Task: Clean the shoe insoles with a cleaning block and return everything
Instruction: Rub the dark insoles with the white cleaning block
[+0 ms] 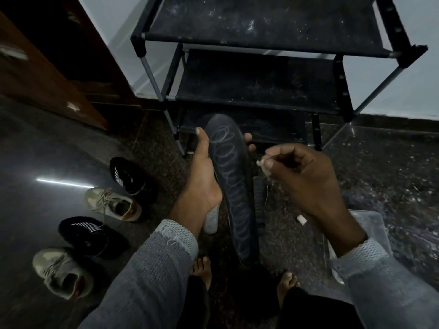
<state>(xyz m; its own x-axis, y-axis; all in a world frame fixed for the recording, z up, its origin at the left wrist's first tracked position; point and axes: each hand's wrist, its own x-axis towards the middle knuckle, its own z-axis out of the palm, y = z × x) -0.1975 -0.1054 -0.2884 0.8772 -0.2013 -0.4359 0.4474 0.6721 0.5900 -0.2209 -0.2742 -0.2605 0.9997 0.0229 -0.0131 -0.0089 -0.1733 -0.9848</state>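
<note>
Pinched between the thumb and fingertips of the right hand [306, 176] is a small pale cleaning block [264, 167], held just right of the dark insole [231, 186] and apart from it. That insole is gripped along its left edge by the left hand [202, 176], fingers wrapped behind. Its long axis runs from frame centre down toward the bottom centre (looped pale marks cover its face). Contact is judged to require a short leftward move of the block.
</note>
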